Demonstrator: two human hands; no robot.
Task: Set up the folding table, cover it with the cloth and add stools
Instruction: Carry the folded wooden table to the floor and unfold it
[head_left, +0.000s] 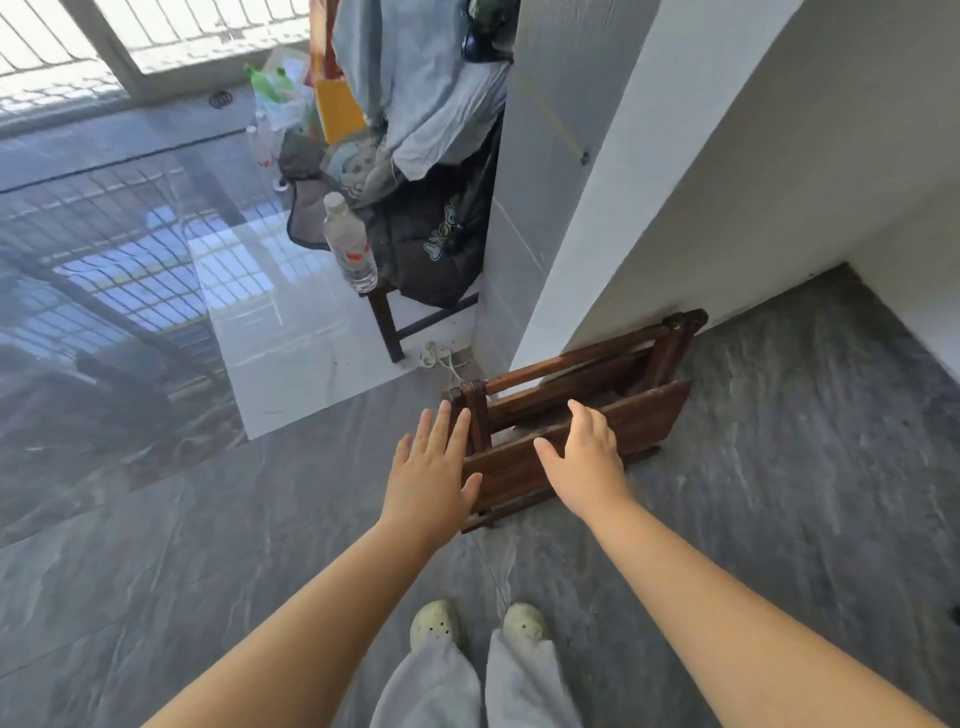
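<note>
While the folding table (660, 410) stands folded on edge on the grey floor (779, 493), leaning against the corner of the white wall (649, 182), both hands reach toward it. The left hand (434, 467) is spread flat, its fingers (441, 426) wide and straight just before the table's near-left end, holding nothing. The right hand (584, 457) lies over the front panel's top edge, fingers loose and apart; whether they touch the wood cannot be told. Both hands hide part of that panel.
</note>
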